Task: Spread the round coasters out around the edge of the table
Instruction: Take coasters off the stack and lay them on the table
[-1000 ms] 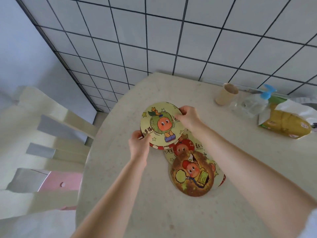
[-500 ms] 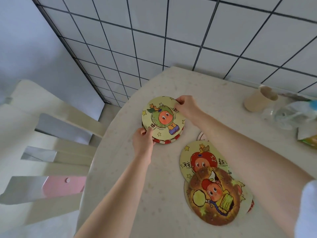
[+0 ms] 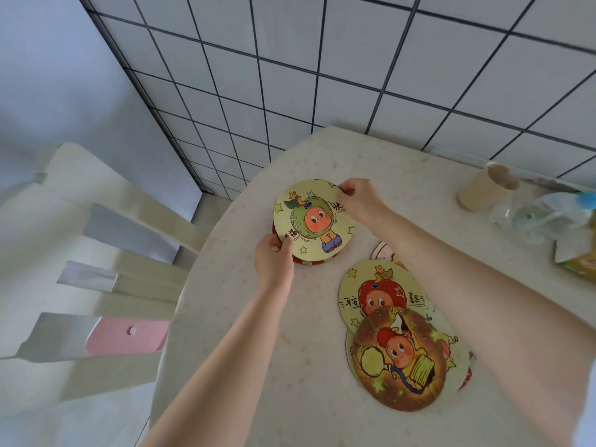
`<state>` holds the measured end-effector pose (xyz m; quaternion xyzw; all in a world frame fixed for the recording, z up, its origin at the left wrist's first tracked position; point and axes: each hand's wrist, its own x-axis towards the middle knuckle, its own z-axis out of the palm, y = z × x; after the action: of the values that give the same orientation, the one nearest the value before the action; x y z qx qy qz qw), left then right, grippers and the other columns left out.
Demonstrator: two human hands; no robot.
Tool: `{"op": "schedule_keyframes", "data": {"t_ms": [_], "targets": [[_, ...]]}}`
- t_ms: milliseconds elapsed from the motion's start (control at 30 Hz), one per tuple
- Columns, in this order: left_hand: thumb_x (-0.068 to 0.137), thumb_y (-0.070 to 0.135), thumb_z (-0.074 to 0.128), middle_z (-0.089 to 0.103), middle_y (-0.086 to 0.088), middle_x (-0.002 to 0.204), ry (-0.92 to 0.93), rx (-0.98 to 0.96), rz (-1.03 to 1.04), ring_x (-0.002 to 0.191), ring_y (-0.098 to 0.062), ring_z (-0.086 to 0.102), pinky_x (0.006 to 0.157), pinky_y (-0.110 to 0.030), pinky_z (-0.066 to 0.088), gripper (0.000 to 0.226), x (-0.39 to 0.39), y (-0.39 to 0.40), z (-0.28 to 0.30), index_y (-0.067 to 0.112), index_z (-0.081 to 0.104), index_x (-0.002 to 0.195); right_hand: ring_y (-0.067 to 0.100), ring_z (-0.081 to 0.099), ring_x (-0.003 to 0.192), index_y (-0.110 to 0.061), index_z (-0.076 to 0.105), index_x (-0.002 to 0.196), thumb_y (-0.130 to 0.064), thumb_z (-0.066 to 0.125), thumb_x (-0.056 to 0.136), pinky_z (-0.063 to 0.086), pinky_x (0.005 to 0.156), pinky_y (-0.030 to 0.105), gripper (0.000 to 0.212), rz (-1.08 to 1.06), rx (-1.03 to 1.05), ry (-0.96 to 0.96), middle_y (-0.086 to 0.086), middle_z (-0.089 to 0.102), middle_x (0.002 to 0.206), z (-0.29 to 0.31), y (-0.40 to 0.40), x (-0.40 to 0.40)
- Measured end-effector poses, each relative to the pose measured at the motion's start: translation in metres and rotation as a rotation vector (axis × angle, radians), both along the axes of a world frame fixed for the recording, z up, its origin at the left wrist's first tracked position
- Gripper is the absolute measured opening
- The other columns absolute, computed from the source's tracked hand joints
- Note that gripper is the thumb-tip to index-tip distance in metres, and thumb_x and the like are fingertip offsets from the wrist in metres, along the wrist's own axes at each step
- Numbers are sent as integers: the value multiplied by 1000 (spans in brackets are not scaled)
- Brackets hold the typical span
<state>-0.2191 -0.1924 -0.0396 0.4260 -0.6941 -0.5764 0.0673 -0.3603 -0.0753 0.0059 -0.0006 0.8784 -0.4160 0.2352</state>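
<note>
A round yellow coaster [image 3: 314, 221] with a green cartoon figure is held between both hands near the table's left edge. My left hand [image 3: 274, 259] pinches its near rim and my right hand [image 3: 358, 200] pinches its far rim. A red-rimmed coaster [image 3: 311, 261] peeks out beneath it. To the right lies an overlapping pile: a yellow coaster with a red figure [image 3: 371, 285], a brown coaster [image 3: 396, 359] on top of it, and others partly hidden under my right forearm.
The pale speckled table [image 3: 258, 366] curves off at the left, with a cream and pink chair [image 3: 106, 279] beside it. A paper cup [image 3: 487, 187], a plastic bottle [image 3: 541, 214] and a yellow packet [image 3: 580, 262] stand at the back right by the tiled wall.
Both hands have carried the green-figure coaster, with the red-rimmed one under it, away from the pile toward the table's far left edge. The pile stays put.
</note>
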Motion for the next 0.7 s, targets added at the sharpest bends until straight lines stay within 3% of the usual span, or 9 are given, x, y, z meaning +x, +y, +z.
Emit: {"op": "schedule_keyframes", "data": {"t_ms": [67, 167, 333, 400, 533, 700], "targets": [[91, 16, 54, 66, -16, 90, 14, 69, 10, 88, -33, 69, 68, -38, 58, 19, 10, 2, 8, 13, 48, 73, 24, 65, 93, -11, 64, 103, -12, 49, 93, 55, 81, 38, 18, -9, -36, -4, 8, 68, 101, 9, 6, 10], [93, 12, 52, 63, -17, 98, 93, 205, 27, 92, -26, 67, 60, -23, 57, 12, 28, 5, 22, 12, 54, 82, 15, 64, 80, -16, 62, 98, -13, 51, 93, 52, 63, 28, 12, -12, -84, 4, 1, 66, 90, 23, 16, 32], [94, 14, 51, 61, -3, 87, 49, 187, 29, 85, -20, 65, 66, -29, 59, 10, 77, 7, 34, 10, 61, 96, 7, 63, 79, -25, 62, 91, -12, 53, 92, 51, 63, 25, 16, -51, -180, -50, -11, 65, 88, 32, 36, 95], [93, 15, 51, 65, -3, 90, 3, 182, 26, 85, -22, 64, 73, -39, 58, 14, 103, 9, 35, 12, 63, 99, 9, 67, 81, -31, 62, 87, -12, 55, 90, 53, 61, 26, 21, -85, -212, -108, -9, 68, 91, 28, 44, 130], [93, 15, 55, 68, -7, 96, -72, 191, 42, 88, -27, 66, 82, -50, 56, 11, 157, 10, 31, 15, 64, 98, 18, 70, 91, -21, 62, 104, -9, 60, 88, 60, 83, 43, 20, -153, -219, -239, -4, 68, 98, 8, 57, 193], [93, 14, 54, 67, -7, 97, -161, 180, 51, 95, -32, 65, 88, -54, 55, 11, 201, 7, 14, 14, 62, 101, 21, 65, 101, -16, 64, 114, -11, 63, 86, 54, 94, 45, 29, -177, -189, -294, 1, 68, 108, -13, 53, 238]]}}
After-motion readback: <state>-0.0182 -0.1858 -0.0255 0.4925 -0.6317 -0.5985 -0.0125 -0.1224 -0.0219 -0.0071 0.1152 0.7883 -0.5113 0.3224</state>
